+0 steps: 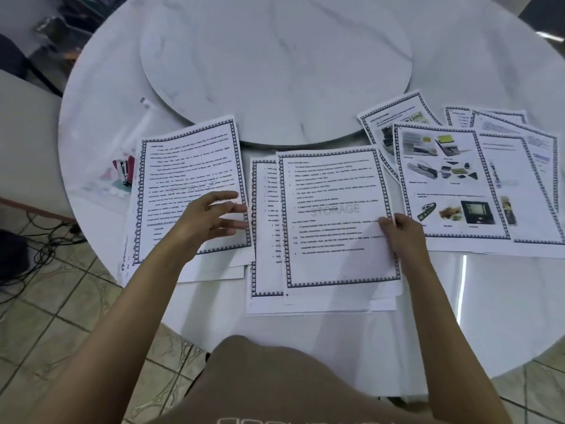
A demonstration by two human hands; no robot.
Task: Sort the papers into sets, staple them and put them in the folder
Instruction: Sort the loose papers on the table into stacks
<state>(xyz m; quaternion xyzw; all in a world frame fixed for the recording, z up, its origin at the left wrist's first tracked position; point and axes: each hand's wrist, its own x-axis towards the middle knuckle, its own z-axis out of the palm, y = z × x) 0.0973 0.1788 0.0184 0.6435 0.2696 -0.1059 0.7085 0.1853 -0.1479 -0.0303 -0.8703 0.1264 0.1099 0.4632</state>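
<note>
A head-worn camera looks down at a round white marble bench [91, 96] covered with printed papers. The middle pile [266, 240], bordered text pages stacked loosely near the person's edge, is the reference point here. Just left of the middle pile lies the left pile [189, 160] of similar text pages. Right of the middle pile is a looser spread of pages [449, 179], several with colour photographs, overlapping one another. Further left of the middle pile, past the left pile, a red stapler [125, 171] lies under or inside what looks like a clear folder [134, 130]; I cannot tell which. Beyond the middle pile, a raised round disc [275, 71] sits on the bench.

The right hand [403, 231] has its grip closed on the right edge of the top sheet [333, 209] of the middle pile, with the thumb on top. The left hand [211, 215], left of the middle pile, is spread wide with nothing in its grip, over the lower right corner of the left pile. Whether it touches the paper is unclear.

Sorting looks under way but not finished: three groups exist, yet the spread of pages is untidy. No staple shows in any pile, no hand is on the stapler, and no sheet appears to be in the folder, so stapling and filing seem left to do.
</note>
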